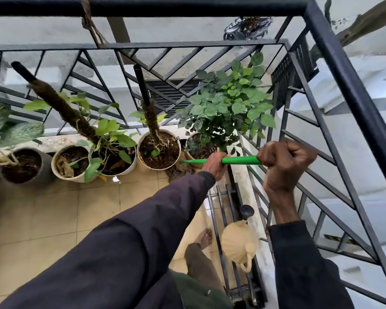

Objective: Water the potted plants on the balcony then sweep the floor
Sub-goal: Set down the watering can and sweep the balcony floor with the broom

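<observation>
Pots (159, 168): five. Left hand (214, 165), right hand (283, 161) hold one handle (241, 161).

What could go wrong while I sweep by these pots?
1. The broom has its bristles at the base of a pot; a hard stroke might tip it.
2. The tiles look wet in places and the foot is bare, so a slip seems possible.
3. The watering can sits close to that foot and could get kicked.

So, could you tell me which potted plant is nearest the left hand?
The bushy small-leaved plant at the row's right end; the left hand grips the green handle right beside it.
</observation>
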